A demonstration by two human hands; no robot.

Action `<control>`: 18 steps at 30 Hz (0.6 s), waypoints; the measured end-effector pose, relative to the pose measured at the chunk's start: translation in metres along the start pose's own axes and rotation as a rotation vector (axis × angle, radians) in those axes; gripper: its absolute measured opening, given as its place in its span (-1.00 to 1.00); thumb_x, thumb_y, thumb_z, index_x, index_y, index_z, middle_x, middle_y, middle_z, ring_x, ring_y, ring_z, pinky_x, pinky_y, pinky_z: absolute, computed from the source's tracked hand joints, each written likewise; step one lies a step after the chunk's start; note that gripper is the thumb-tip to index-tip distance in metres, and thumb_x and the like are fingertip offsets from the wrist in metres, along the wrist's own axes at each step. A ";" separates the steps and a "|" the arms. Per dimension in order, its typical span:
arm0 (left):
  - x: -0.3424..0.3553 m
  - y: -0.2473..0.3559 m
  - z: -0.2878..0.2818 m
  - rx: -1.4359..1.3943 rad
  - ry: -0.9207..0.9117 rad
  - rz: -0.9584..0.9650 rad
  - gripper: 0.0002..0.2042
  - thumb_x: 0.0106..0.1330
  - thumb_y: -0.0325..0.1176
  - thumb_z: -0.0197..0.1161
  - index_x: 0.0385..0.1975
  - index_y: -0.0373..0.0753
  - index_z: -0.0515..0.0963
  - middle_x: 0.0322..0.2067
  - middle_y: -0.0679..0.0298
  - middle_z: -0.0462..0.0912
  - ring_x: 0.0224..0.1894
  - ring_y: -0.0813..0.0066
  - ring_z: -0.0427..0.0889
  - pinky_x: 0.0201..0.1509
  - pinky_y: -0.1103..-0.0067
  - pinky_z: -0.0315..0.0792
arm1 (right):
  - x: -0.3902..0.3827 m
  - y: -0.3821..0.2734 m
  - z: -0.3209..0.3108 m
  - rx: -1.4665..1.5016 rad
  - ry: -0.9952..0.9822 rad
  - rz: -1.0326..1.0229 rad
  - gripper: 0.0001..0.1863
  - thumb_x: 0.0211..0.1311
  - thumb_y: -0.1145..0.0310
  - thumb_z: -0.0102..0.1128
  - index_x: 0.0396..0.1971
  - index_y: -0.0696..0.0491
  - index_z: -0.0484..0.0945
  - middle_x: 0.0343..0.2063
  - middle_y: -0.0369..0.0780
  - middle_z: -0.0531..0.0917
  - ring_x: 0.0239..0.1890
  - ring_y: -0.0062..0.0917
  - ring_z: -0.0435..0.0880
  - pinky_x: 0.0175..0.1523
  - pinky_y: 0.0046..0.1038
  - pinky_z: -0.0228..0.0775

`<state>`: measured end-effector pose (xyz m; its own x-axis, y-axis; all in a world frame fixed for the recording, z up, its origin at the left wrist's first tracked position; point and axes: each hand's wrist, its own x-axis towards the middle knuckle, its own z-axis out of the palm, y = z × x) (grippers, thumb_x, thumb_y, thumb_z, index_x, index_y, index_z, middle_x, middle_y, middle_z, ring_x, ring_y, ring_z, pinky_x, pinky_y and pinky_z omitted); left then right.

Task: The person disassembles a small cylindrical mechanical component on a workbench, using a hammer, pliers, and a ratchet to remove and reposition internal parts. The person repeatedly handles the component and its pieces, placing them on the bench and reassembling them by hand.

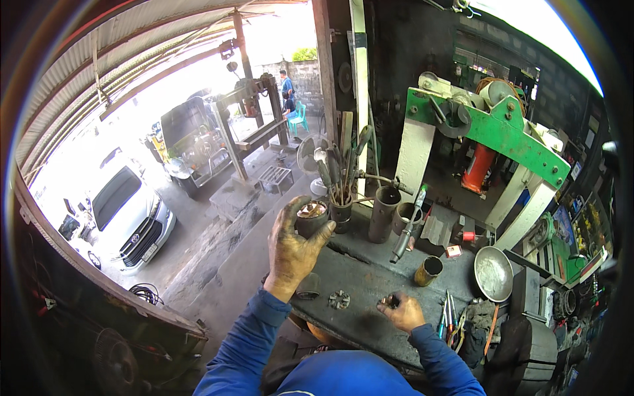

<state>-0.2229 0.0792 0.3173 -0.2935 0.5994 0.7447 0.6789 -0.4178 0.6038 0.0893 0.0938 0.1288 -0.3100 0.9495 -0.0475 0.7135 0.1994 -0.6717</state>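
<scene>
My left hand [296, 249] reaches over the bench at centre, its fingers and thumb curved round a small dark can [311, 221] with metallic, coppery bits at its top. Whether the can is lifted does not show. Lower right, my right hand [404, 313] pinches a small dark metal part [390, 301], mostly hidden by the fingers. Between my hands a round, notched metal piece [339, 300] lies on the dark bench top [366, 277]. Beside my left wrist rests a dark cylindrical piece [308, 286].
Behind the can, a holder [341, 214] bristles with tools. Tall metal tubes [383, 214], a torch [408, 234], a rusty cup [428, 270] and a metal bowl [493, 274] stand farther right. Pliers and screwdrivers [451, 313] lie near the right edge. A green press frame [489, 132] rises behind.
</scene>
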 end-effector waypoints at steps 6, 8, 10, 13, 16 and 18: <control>-0.016 -0.010 0.012 -0.112 -0.086 -0.118 -0.38 0.21 -0.42 0.66 0.25 -0.19 0.48 0.09 0.22 0.64 0.05 0.42 0.72 0.15 0.45 0.67 | -0.021 0.042 0.051 -0.317 0.065 -0.128 -0.43 0.21 0.07 0.49 0.11 0.13 0.67 -0.02 -0.04 0.75 0.14 -0.04 0.61 0.26 -0.08 0.42; -0.023 -0.014 0.017 -0.236 -0.133 -0.227 -0.38 0.23 -0.44 0.64 0.26 -0.18 0.46 0.08 0.22 0.65 0.04 0.43 0.72 0.14 0.45 0.68 | -0.028 0.051 0.067 -0.359 0.076 -0.115 -0.41 0.22 0.07 0.48 0.16 0.12 0.64 0.06 -0.04 0.70 0.20 -0.03 0.56 0.28 -0.06 0.39; -0.030 -0.019 0.022 -0.338 -0.165 -0.334 -0.38 0.24 -0.46 0.63 0.27 -0.18 0.45 0.06 0.22 0.66 0.04 0.44 0.72 0.14 0.45 0.68 | -0.033 0.055 0.073 -0.361 0.077 -0.093 -0.38 0.22 0.08 0.48 0.20 0.12 0.62 0.12 -0.03 0.67 0.25 -0.02 0.52 0.31 -0.04 0.35; -0.040 -0.023 0.026 -0.372 -0.199 -0.460 -0.39 0.25 -0.42 0.63 0.26 -0.19 0.46 0.02 0.20 0.71 0.03 0.44 0.73 0.13 0.45 0.66 | -0.036 0.051 0.070 -0.299 0.077 -0.032 -0.33 0.21 0.09 0.49 0.24 0.15 0.58 0.15 0.02 0.65 0.28 0.00 0.51 0.37 0.00 0.34; -0.049 -0.025 0.027 -0.215 -0.245 -0.489 -0.39 0.24 -0.30 0.66 0.23 -0.22 0.49 -0.03 0.17 0.77 0.01 0.42 0.76 0.13 0.43 0.64 | -0.017 0.041 0.049 -0.141 0.158 -0.013 -0.28 0.21 0.11 0.50 0.29 0.17 0.53 0.14 0.05 0.65 0.25 -0.01 0.56 0.36 -0.01 0.40; -0.055 -0.024 0.027 -0.184 -0.304 -0.541 -0.40 0.24 -0.29 0.65 0.23 -0.22 0.50 -0.04 0.18 0.78 0.01 0.43 0.76 0.12 0.44 0.64 | 0.009 0.034 0.030 0.079 0.267 -0.067 -0.23 0.26 0.15 0.50 0.37 0.20 0.46 0.14 0.02 0.64 0.19 -0.07 0.63 0.35 -0.09 0.45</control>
<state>-0.2047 0.0744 0.2542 -0.3397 0.9134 0.2244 0.3538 -0.0969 0.9303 0.0917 0.1023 0.0837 -0.1710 0.9672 0.1880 0.6429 0.2541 -0.7226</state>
